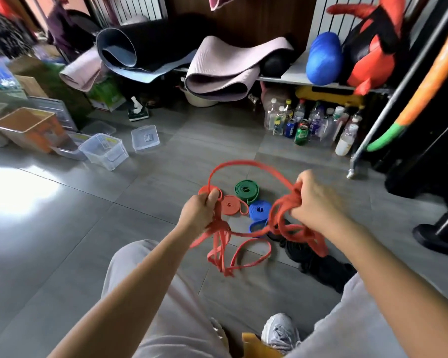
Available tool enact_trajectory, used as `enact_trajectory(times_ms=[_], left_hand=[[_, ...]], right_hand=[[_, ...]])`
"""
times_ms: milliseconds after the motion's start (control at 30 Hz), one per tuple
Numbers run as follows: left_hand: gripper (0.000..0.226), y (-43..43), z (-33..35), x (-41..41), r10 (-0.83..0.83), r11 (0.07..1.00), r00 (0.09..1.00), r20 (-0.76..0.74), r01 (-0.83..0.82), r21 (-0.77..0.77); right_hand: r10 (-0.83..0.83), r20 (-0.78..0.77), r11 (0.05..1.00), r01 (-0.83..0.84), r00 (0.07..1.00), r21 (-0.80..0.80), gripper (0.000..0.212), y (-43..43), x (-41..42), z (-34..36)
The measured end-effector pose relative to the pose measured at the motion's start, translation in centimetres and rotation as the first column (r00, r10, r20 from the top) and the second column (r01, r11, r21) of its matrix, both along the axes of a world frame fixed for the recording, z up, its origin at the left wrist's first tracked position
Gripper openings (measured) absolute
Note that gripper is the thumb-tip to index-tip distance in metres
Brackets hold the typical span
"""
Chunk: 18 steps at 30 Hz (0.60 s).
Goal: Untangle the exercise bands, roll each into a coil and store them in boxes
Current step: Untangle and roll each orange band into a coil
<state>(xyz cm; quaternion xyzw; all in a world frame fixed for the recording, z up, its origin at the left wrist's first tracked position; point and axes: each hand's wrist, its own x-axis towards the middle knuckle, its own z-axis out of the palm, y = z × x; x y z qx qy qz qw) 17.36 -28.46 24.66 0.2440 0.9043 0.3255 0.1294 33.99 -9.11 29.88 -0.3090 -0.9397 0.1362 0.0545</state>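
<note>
Left hand (199,210), right hand (313,200): fingers clenched on tangled orange band (286,205). Risk: knots tightening under outward pull.

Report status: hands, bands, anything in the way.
Left hand and right hand both grip tangled orange band. Green coil, orange coil, blue coil on floor, unboxed. Clear boxes off left, nothing blocking.

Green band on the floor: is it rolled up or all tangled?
Rolled up. The green band lies on the floor as a flat coil, layers wound round a small middle gap.
</note>
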Motion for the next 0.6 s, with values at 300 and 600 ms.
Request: enact_trajectory(times_ms=[300,600], left_hand=[[0.040,-0.9,4.4,-4.5,-0.003,0.954,0.992,-0.123,-0.034,-0.298],[0.038,0.2,8.0,-3.5,0.188,0.981,0.869,0.458,-0.187,-0.048]], right_hand=[[-0.023,0.177,0.993,0.043,0.984,-0.114,0.037,1.2,1.4,-2.6],[0.035,0.102,0.985,-0.017,0.994,-0.171,0.025,0.6,0.7,-1.9]])
